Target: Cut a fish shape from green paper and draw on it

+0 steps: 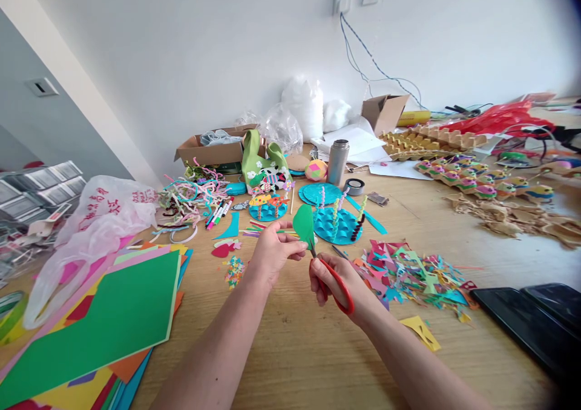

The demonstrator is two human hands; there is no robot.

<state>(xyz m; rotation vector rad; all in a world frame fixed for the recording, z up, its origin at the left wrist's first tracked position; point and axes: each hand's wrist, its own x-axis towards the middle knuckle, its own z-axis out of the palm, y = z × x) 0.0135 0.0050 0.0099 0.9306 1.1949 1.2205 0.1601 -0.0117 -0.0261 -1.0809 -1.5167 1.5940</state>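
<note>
The bottle (pixel 338 163) is of metal, with a smooth surface that shines softly. The table (pixel 290 349) looks like smooth wood with visible grain, and the green sheet (pixel 113 313) on the stack is matt paper. The phone (pixel 521 325) has a glossy black face, while the red bag (pixel 494 121) is thin, wrinkled, shiny plastic.
</note>
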